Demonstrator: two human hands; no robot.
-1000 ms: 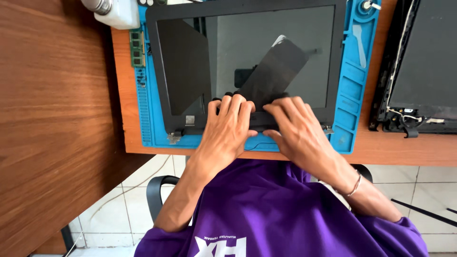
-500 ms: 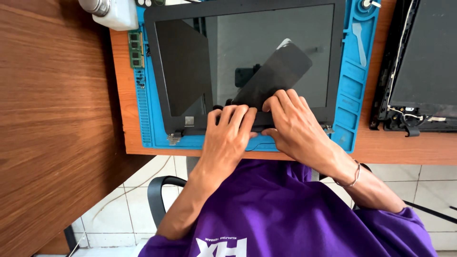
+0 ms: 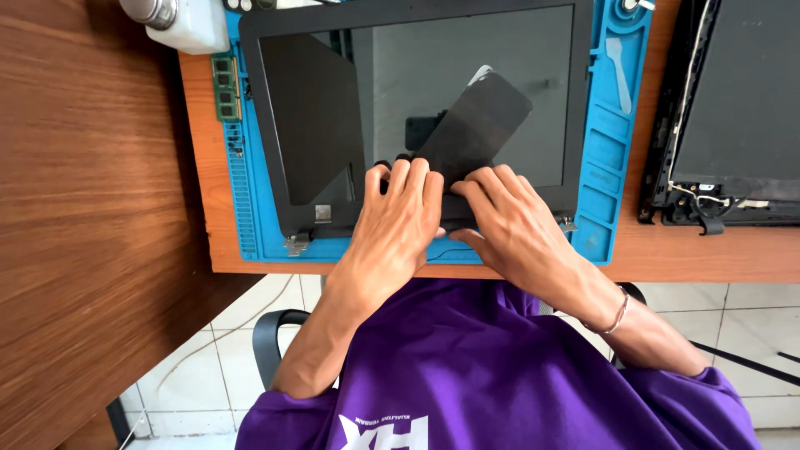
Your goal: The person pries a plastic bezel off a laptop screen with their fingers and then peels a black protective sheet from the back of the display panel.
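On the blue mat [image 3: 621, 158], both hands press flat, fingers spread, gripping nothing: left hand [image 3: 400, 221] and right hand [image 3: 512, 225] at the screen's [image 3: 467, 92] six-o'clock edge; its bezel [image 3: 267, 158] remains attached.

A black-framed laptop screen panel [image 3: 417, 100] lies flat, glass up, on a blue work mat [image 3: 621, 125] at the near edge of the tabletop, its dark glossy face throwing back reflections. Its lower bezel, with small metal hinge brackets at the two bottom corners, faces the person. The left hand [image 3: 400, 221] and right hand [image 3: 512, 225] rest side by side, palms down, on the middle of that lower edge.
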